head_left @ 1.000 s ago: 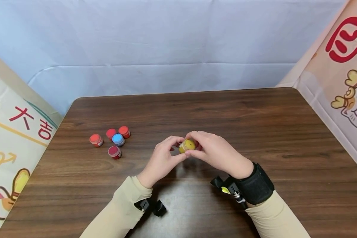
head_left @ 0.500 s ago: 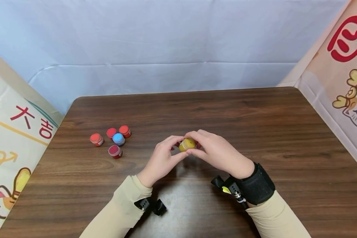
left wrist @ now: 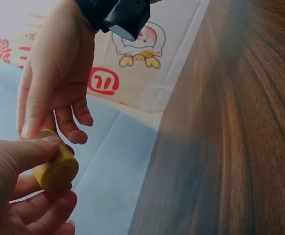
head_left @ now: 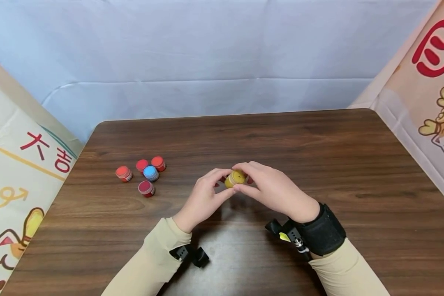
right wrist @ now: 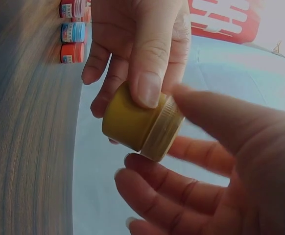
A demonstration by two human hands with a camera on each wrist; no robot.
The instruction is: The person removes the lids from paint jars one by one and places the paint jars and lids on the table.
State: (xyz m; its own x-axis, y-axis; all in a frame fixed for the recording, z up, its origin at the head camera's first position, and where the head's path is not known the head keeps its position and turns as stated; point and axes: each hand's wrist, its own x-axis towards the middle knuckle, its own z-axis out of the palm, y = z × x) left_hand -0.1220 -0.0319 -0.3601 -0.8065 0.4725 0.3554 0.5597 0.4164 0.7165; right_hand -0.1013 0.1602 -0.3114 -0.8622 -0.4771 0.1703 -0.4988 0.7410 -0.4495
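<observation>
A small yellow paint jar [head_left: 234, 179] is held tilted above the table, between both hands. My left hand [head_left: 203, 197] grips its body with thumb and fingers, as the right wrist view shows. The right hand [head_left: 274, 189] has its thumb and fingers about the ridged lid [right wrist: 163, 129], which sits on the jar. In the left wrist view the jar's round yellow base [left wrist: 59, 174] faces the camera.
Left of the hands, several similar jars stand on the brown wooden table [head_left: 299, 144]: a blue jar [head_left: 151, 173], a dark red jar [head_left: 146, 188] and lighter red ones, among them one farther left [head_left: 123, 173]. Printed cloths hang at both sides.
Both hands keep their hold on the yellow jar, nearly in place. The whole head view has shifted slightly. The other jars stay where they stood.
</observation>
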